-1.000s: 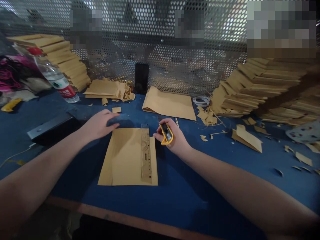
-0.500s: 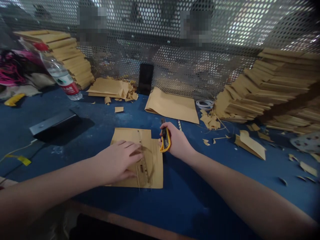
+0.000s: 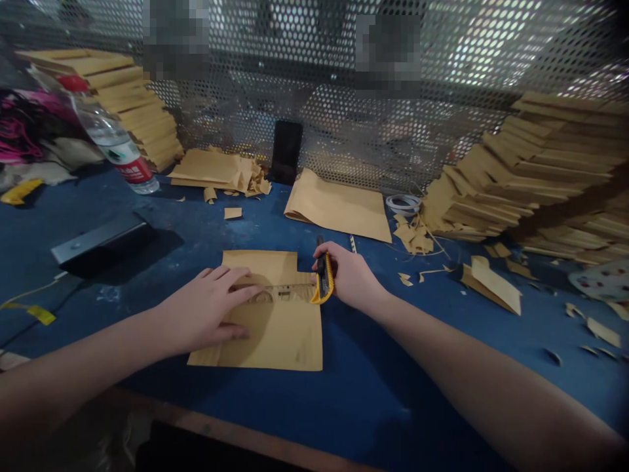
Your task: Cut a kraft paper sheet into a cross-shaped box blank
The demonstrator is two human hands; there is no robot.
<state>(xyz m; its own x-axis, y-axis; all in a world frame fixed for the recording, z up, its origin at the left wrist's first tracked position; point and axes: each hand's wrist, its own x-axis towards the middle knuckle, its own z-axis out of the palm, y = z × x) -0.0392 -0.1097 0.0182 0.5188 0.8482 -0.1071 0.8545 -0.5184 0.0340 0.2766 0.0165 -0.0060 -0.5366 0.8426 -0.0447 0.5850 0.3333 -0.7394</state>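
Observation:
A brown kraft-paper piece [image 3: 275, 334] with a notch cut from its upper right corner lies flat on the blue table. Across it runs a clear plastic ruler [image 3: 284, 293], turned sideways, its left part hidden by fingers. My left hand [image 3: 209, 308] rests over the paper, fingers stretched out, with fingertips on the ruler's left end. At the paper's right edge, my right hand [image 3: 346, 272] is closed around a yellow-and-black utility knife [image 3: 323, 278]. The knife is held upright, its lower end beside the ruler's right end; where the blade tip lies is unclear.
A folded kraft sheet [image 3: 339, 203] and a dark phone [image 3: 286, 152] are at the back, before a perforated metal screen [image 3: 334, 118]. Kraft-paper stacks [image 3: 531, 157] stand right and left. A water bottle [image 3: 122, 154] and black box [image 3: 105, 246] are leftward. Paper scraps [image 3: 413, 236] lie rightward.
The ruler has turned from lengthwise to crosswise on the paper. My left hand has shifted left and its fingers have spread more. My right hand stays nearly in place with the knife.

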